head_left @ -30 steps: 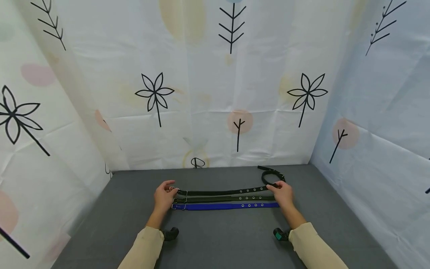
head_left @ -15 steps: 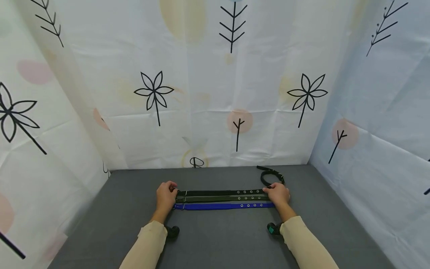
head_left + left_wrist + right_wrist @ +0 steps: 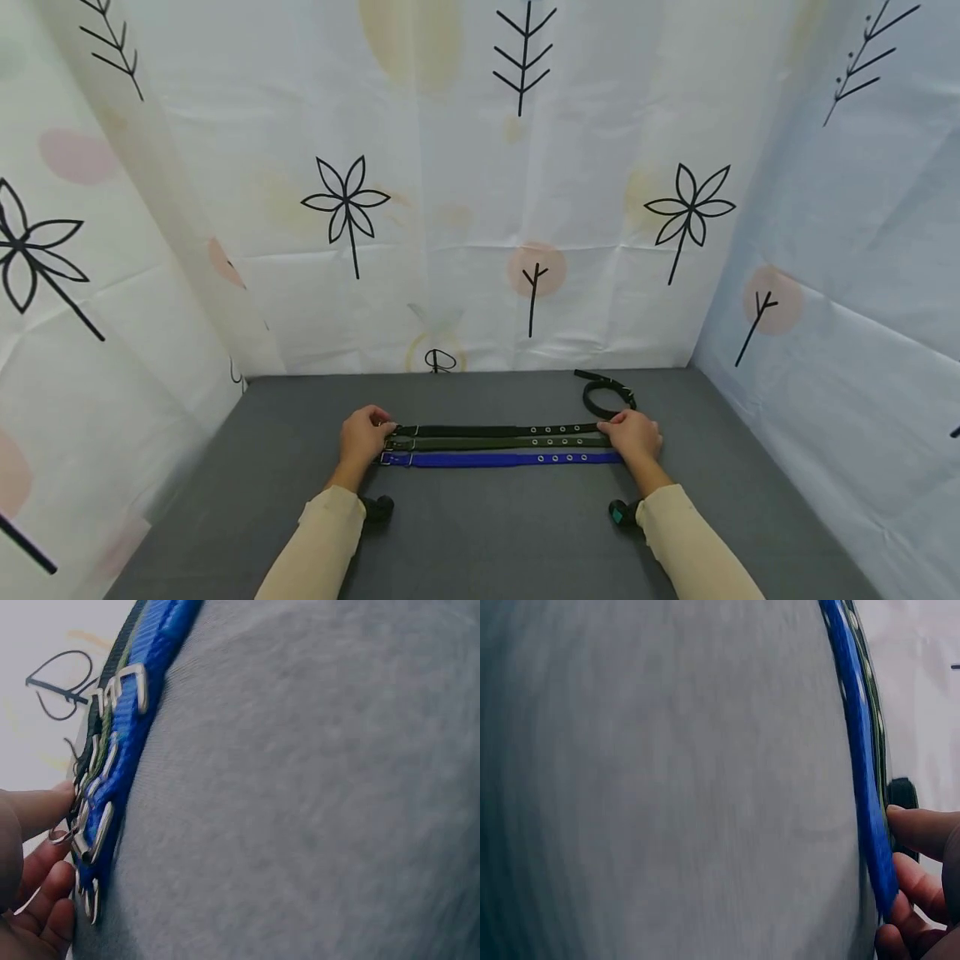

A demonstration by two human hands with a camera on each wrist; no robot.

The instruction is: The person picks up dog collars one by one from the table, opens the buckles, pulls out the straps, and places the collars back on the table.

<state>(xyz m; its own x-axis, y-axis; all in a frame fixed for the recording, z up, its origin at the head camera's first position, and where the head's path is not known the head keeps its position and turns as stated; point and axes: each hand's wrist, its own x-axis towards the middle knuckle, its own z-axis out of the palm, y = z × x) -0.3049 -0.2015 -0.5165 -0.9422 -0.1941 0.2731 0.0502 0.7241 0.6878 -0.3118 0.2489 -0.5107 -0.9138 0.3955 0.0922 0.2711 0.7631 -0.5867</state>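
Observation:
Three buckled collars lie stretched out side by side across the table in the head view: a black collar farthest, an olive-green collar in the middle and a blue collar nearest. Their metal buckles are at the left, their eyelets toward the right. My left hand pinches the black collar's buckle end, by a small metal ring. At the other end my right hand holds the black collar's tip between thumb and fingers, partly hiding the ends. The blue collar's tip overlaps the right fingers in the right wrist view.
A fourth, dark collar lies coiled behind the right hand, near the grey table's back edge. Patterned white cloth walls close off the back and sides. A dark wrist device sits below the right wrist.
The black collar, earlier slanting up at its right end, now lies straight along the green one. Both hands moved slightly inward, then back outward, still at its ends.

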